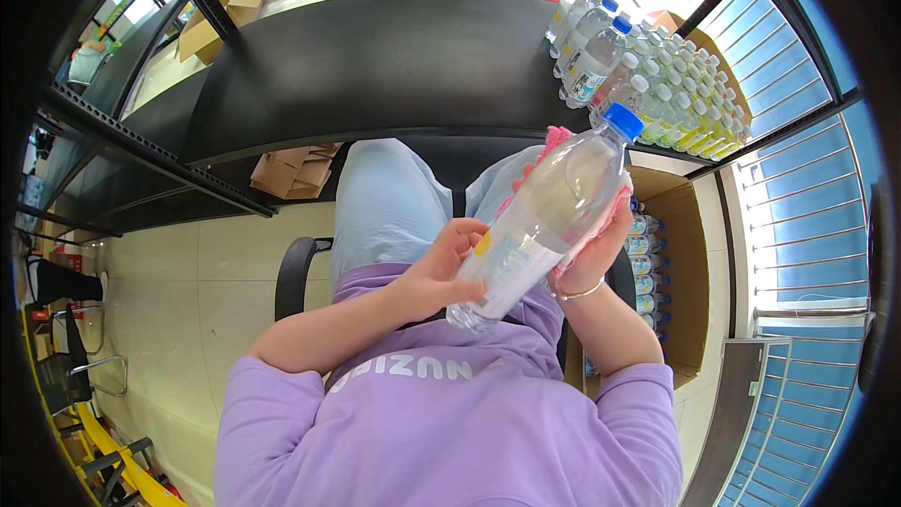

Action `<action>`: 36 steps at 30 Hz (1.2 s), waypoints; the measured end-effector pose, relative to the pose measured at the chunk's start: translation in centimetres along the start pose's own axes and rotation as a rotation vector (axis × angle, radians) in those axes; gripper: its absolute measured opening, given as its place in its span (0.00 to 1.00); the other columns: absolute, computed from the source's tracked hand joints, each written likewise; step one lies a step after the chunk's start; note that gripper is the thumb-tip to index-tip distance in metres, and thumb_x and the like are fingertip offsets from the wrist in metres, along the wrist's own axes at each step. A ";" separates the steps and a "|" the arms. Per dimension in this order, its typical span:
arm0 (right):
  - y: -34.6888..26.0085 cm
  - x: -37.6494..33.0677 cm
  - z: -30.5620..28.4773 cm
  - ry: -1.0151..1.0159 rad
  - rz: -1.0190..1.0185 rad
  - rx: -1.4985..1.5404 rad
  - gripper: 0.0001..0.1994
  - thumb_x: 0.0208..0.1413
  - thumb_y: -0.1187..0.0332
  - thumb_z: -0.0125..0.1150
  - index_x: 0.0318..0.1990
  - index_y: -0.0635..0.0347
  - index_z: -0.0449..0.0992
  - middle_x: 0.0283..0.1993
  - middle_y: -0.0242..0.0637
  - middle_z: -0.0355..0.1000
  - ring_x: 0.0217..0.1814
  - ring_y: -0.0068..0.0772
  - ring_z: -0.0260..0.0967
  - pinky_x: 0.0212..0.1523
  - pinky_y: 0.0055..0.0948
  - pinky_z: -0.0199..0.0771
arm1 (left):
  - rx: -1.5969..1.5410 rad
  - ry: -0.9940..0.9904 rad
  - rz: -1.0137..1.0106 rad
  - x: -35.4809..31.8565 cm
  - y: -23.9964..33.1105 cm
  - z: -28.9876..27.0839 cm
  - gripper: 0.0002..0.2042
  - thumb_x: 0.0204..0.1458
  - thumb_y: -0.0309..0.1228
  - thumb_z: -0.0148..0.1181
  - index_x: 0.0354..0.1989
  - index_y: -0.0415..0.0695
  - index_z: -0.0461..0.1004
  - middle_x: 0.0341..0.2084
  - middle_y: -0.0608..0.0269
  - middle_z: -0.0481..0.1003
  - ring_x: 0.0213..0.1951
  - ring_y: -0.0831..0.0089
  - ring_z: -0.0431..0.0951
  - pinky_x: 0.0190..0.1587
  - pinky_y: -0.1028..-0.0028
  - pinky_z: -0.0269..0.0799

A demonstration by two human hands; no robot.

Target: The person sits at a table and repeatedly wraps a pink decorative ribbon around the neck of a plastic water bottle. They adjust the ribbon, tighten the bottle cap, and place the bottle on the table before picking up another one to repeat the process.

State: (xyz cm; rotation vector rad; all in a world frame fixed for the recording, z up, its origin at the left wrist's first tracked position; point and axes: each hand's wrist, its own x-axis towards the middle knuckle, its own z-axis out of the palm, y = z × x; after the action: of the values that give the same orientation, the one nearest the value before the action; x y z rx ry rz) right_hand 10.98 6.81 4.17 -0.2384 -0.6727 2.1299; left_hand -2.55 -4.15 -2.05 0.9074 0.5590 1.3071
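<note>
Black table (375, 66), bottle rows (678, 84) at right end; pale tiled floor (239, 263). Left hand (439, 269), right hand (598, 255): grip clasping clear bottle (554, 192).

One clear plastic bottle with a blue cap (540, 225), two hands (447, 270), one pink cloth (557, 137); far right, four standing blue-capped bottles (593, 66).

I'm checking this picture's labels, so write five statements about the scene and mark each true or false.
1. The left hand touches the bottle near its base. True.
2. The bottle's cap is red. False: it is blue.
3. Pink cloth lies between the right hand and the bottle. True.
4. Other bottles stand at the table's left end. False: right end.
5. The box beneath holds bottles. True.
</note>
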 end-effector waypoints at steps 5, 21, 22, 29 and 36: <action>0.1 0.4 -0.9 0.181 -0.056 -0.141 0.34 0.53 0.41 0.31 0.57 0.59 0.57 0.48 0.42 0.65 0.47 0.37 0.65 0.48 0.38 0.66 | 0.101 0.074 -0.058 -0.2 0.6 0.5 0.28 0.53 0.35 0.51 0.60 0.44 0.47 0.54 0.59 0.58 0.55 0.72 0.59 0.54 0.70 0.56; 1.6 0.3 -1.0 0.213 0.026 -0.098 0.31 0.54 0.43 0.31 0.53 0.60 0.61 0.44 0.42 0.67 0.45 0.36 0.67 0.46 0.34 0.67 | 0.592 0.173 -0.144 -0.4 1.1 1.5 0.33 0.40 0.35 0.63 0.53 0.36 0.55 0.44 0.53 0.67 0.47 0.68 0.67 0.49 0.70 0.62; 1.5 0.3 -0.7 0.210 0.063 -0.060 0.31 0.53 0.42 0.31 0.53 0.60 0.61 0.44 0.43 0.67 0.45 0.37 0.67 0.46 0.35 0.67 | 0.537 0.155 -0.148 -0.5 0.8 1.2 0.32 0.40 0.34 0.62 0.53 0.36 0.55 0.44 0.53 0.67 0.47 0.68 0.68 0.49 0.71 0.62; 1.3 -0.7 0.7 0.086 0.194 0.070 0.35 0.49 0.37 0.32 0.50 0.58 0.64 0.42 0.44 0.68 0.44 0.40 0.66 0.46 0.38 0.66 | -0.145 -0.025 -0.360 -1.1 -0.6 -0.1 0.36 0.41 0.39 0.64 0.56 0.38 0.54 0.45 0.54 0.67 0.46 0.66 0.71 0.48 0.67 0.67; 1.5 -1.2 1.7 0.070 0.328 0.117 0.36 0.47 0.34 0.32 0.47 0.57 0.66 0.39 0.43 0.68 0.39 0.39 0.66 0.43 0.37 0.66 | -0.416 -0.211 -0.362 -0.8 -0.9 0.4 0.38 0.40 0.49 0.64 0.55 0.39 0.56 0.47 0.50 0.67 0.48 0.62 0.70 0.50 0.63 0.67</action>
State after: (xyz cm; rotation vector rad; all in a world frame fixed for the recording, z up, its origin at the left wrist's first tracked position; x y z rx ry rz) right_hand 10.02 4.52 4.69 -0.3786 -0.4918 2.4511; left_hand -1.88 -5.08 -2.68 0.5566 0.2547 0.9366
